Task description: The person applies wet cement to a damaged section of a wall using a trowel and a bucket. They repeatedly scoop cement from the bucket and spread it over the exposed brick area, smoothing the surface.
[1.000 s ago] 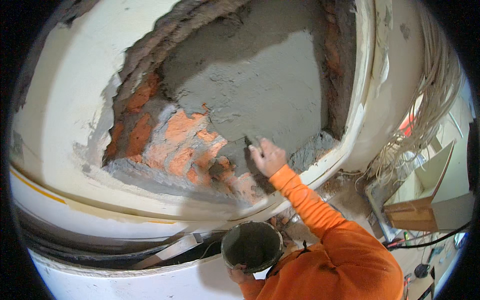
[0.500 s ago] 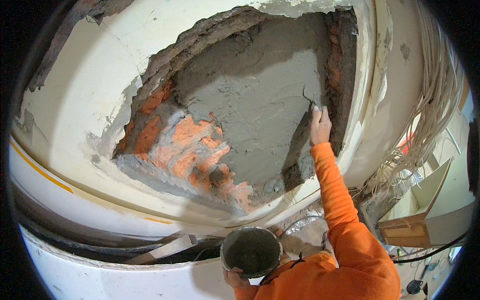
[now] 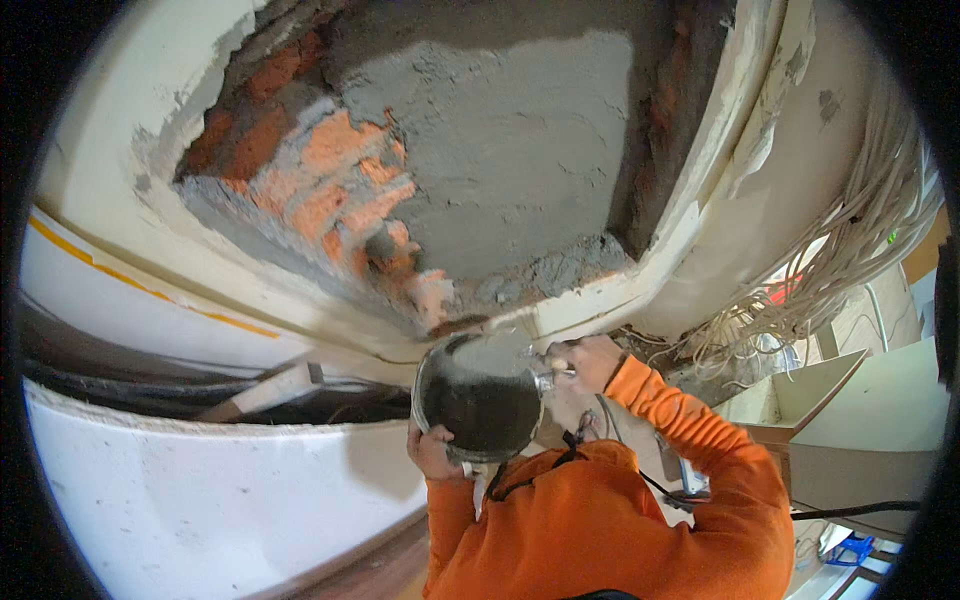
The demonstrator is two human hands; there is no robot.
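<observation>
A dark round bucket (image 3: 470, 425) is held up in front of my body. My left hand (image 3: 434, 450) is closed on its near left rim, the thumb over the edge. My right hand (image 3: 588, 362) grips the handle of a trowel (image 3: 495, 357) at the bucket's right side. The grey blade, blurred by motion, lies over the far part of the bucket's mouth. What is deep in the bucket is dark and hard to make out. Beyond it, wet grey mortar (image 3: 510, 160) covers much of a wall recess, with bare orange brick (image 3: 325, 165) at its lower left.
Broken plaster edges (image 3: 160, 140) frame the recess. A ledge of rough mortar (image 3: 560, 275) runs along its bottom. Many loose cables (image 3: 850, 240) hang at the right above an open box (image 3: 800, 395). A white panel (image 3: 230, 500) stands at lower left, with a wooden block (image 3: 265, 390) behind it.
My right hand has come down with the trowel from the mortared wall to the bucket. The bucket sits higher in view, and the view has tilted downward.
</observation>
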